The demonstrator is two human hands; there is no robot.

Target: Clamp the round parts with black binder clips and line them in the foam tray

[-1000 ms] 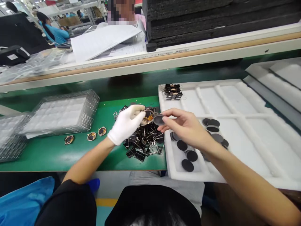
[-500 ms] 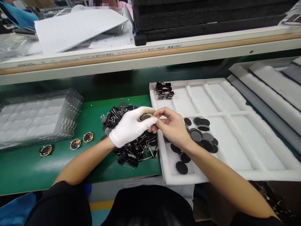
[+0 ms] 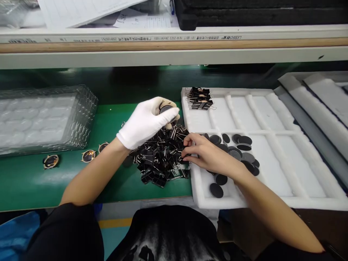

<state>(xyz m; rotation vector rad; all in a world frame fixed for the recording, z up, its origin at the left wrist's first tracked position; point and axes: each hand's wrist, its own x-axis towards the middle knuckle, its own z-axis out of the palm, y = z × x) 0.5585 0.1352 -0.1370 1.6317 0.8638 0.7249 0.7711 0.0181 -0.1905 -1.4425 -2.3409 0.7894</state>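
Observation:
My left hand (image 3: 148, 121), in a white glove, holds a round watch case (image 3: 164, 105) with a dark disc (image 3: 168, 108) on its face. It hovers over the back of a heap of black binder clips (image 3: 154, 156) with wire handles. Bare and curled, my right hand (image 3: 202, 150) reaches the heap's right edge. Its fingertips close on a binder clip (image 3: 182, 154), partly hidden by the fingers. Several loose black discs (image 3: 216, 190) lie in the white foam tray (image 3: 198, 203) beneath and beside that hand.
Binder clips holding pieces (image 3: 201, 98) stand in the foam tray's back left compartment. Left of the heap, watch cases (image 3: 88, 156) lie on the green table (image 3: 114, 190). Clear plastic trays (image 3: 46, 119) are stacked behind them. A shelf edge (image 3: 163, 58) crosses above; foam trays (image 3: 326, 98) lean at right.
My right hand has left the watch case and moved down to the binder clips. My left hand keeps the case, now slightly higher in view. The camera view has tilted downward.

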